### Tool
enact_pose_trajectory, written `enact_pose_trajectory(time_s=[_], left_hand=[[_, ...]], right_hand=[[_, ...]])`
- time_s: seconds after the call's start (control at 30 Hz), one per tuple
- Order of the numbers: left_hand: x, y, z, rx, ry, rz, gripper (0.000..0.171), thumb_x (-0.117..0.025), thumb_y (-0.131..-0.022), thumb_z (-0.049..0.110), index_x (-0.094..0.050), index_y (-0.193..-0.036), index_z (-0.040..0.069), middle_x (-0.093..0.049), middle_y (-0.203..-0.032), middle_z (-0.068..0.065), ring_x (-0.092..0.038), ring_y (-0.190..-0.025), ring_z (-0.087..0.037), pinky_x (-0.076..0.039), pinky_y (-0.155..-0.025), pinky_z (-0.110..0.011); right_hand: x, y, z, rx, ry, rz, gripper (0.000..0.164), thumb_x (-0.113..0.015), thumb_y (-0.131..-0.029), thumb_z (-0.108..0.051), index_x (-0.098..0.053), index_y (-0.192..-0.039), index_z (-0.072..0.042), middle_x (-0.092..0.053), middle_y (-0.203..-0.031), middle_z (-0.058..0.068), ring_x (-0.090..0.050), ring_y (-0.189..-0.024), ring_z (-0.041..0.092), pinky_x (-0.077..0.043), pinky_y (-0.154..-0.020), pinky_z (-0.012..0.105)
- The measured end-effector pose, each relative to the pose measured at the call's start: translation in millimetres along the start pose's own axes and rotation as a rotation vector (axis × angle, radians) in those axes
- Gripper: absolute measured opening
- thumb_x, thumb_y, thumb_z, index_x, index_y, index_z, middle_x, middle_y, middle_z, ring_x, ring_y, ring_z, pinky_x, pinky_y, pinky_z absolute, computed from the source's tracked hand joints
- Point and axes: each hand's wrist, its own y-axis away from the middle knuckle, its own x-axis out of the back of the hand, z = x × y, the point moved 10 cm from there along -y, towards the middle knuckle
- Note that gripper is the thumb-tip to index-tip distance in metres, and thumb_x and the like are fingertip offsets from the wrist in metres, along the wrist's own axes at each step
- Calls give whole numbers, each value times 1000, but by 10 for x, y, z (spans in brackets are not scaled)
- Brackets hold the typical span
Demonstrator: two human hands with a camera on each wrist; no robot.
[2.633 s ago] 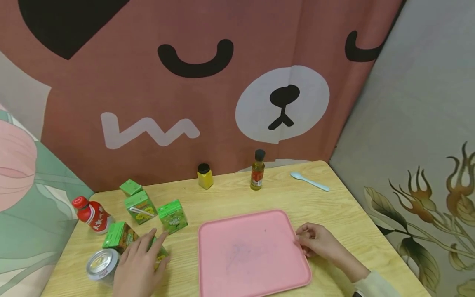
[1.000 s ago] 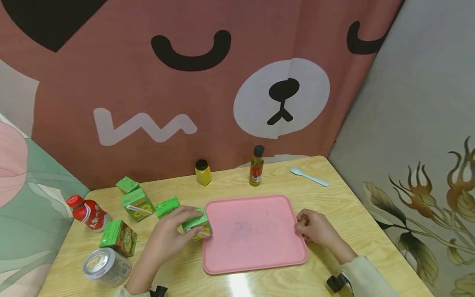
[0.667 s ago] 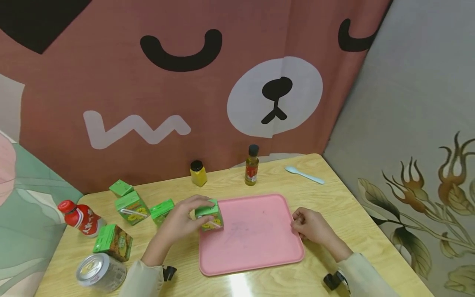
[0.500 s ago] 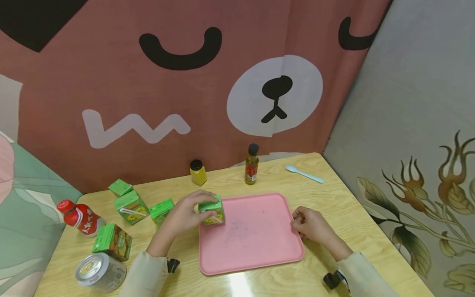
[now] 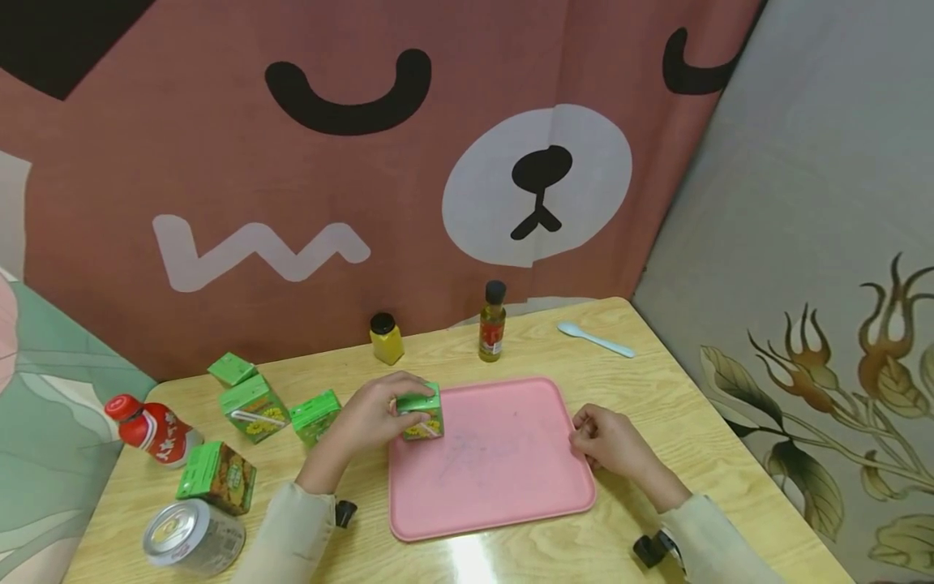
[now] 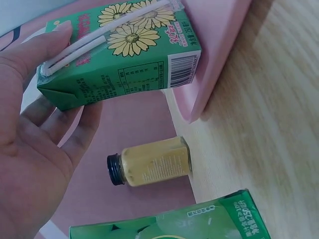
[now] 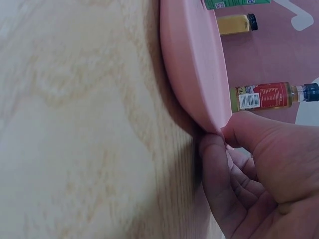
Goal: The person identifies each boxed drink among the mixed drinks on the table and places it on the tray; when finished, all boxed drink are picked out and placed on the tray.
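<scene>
My left hand (image 5: pixel 375 414) grips a green drink carton (image 5: pixel 425 418) with yellow flowers and a white straw on its side. In the left wrist view the thumb lies on the flowered face of the carton (image 6: pixel 134 55), the fingers underneath. The carton stands upright at the back left corner of a pink tray (image 5: pixel 489 470). My right hand (image 5: pixel 613 442) pinches the tray's right rim between thumb and forefinger, which shows close up in the right wrist view on the pink rim (image 7: pixel 199 74).
Left on the wooden table are more green cartons (image 5: pixel 251 405), a red bottle (image 5: pixel 156 434) and a silver-topped can (image 5: pixel 193 535). Along the back stand a yellow jar (image 5: pixel 387 339) and a sauce bottle (image 5: pixel 492 323). A light blue spoon (image 5: pixel 594 339) lies at the back right.
My left hand reached among the cartons at left, took the flowered carton and brought it right onto the tray. The tray has turned slightly and shifted back. My right hand stays at its rim.
</scene>
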Motion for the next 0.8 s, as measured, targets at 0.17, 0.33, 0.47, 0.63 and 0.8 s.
enact_pose_trajectory(time_s=[0.17, 0.33, 0.47, 0.63, 0.8], left_hand=[[-14, 5, 2, 0, -2, -4, 30, -85, -86, 20, -76, -115, 25, -65, -120, 15, -60, -112, -11, -55, -78, -30], [-16, 13, -1, 7, -23, 4, 30, -84, -87, 21, -76, -116, 24, -65, -123, 11, -61, -108, -10, -55, -78, -30], [5, 38, 21, 15, -60, 25, 28, -79, -92, 29, -76, -119, 25, -60, -135, 7, -62, -87, -8, -54, -71, -31], [180, 155, 65, 18, -122, 144, 27, -73, -96, 34, -75, -121, 24, -55, -142, 3, -58, -115, -17, -50, -92, -46], [508, 404, 44, 25, -235, 363, 20, -74, -95, 21, -77, -114, 14, -59, -135, -9, -50, -127, -30, -42, -101, -56]], right_hand=[[-6, -1, -3, 5, 0, -9, 13, -71, -91, -4, -61, -99, -2, -59, -69, 3, -58, -52, 19, -51, -46, 30], [-8, 7, 7, -2, -7, -11, 13, -71, -92, -5, -61, -99, -2, -58, -69, 3, -57, -52, 18, -51, -47, 31], [-9, 6, 16, -9, -6, -7, 13, -71, -92, -5, -61, -100, -2, -58, -70, 3, -57, -53, 18, -51, -47, 31], [-23, 3, 16, -8, -15, -11, 14, -71, -92, -5, -61, -102, -2, -59, -71, 3, -58, -54, 18, -52, -47, 31], [-13, 13, 29, -8, -14, -8, 13, -70, -93, -6, -61, -102, -2, -59, -71, 3, -58, -54, 19, -52, -48, 31]])
